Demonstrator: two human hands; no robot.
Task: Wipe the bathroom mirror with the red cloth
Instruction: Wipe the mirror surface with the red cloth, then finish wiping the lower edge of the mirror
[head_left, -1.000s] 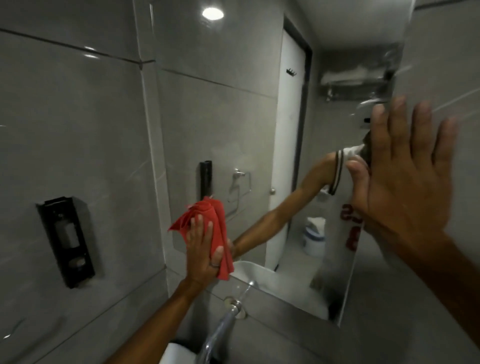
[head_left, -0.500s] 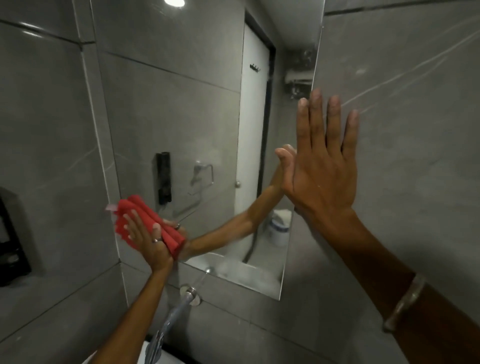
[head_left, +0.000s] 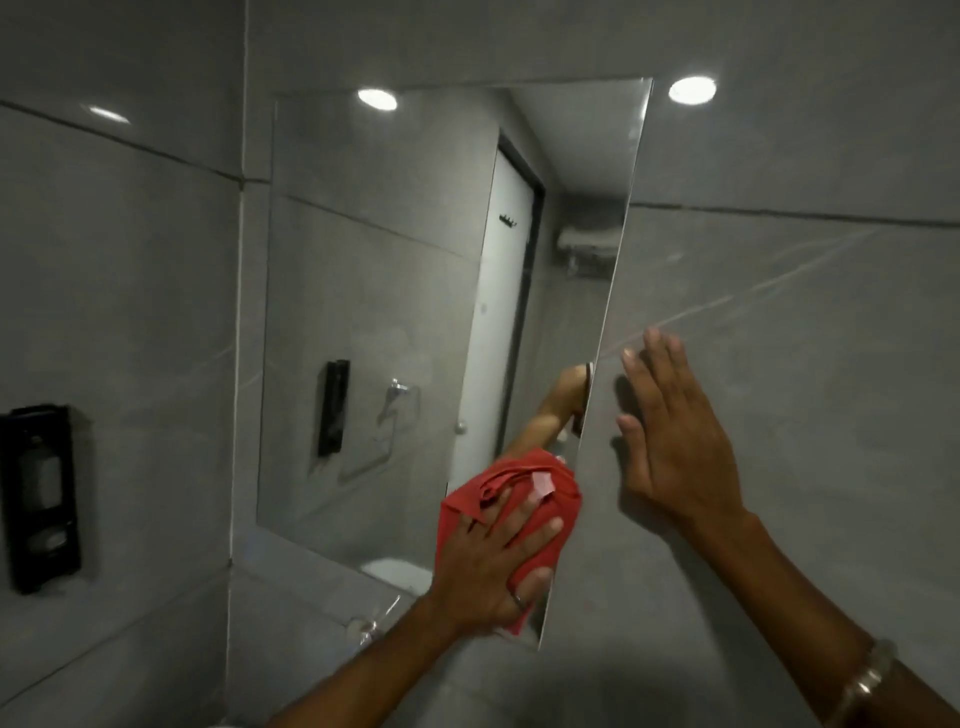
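The frameless bathroom mirror (head_left: 395, 291) hangs on the grey tiled wall and reflects a white door and a forearm. My left hand (head_left: 493, 566) presses the crumpled red cloth (head_left: 540, 493) flat against the mirror's lower right corner, fingers spread over it. My right hand (head_left: 675, 447) lies flat and empty on the wall tile just right of the mirror's right edge, fingers together and pointing up. A bangle sits on that wrist.
A black soap dispenser (head_left: 39, 499) is fixed to the left wall. A chrome tap (head_left: 363, 626) sticks out below the mirror. Grey tiled wall (head_left: 805, 312) fills the right side.
My left hand has swept the red cloth from the mirror's lower left across to its lower right corner. The view has tilted up, showing the whole mirror. My right hand stays on the wall.
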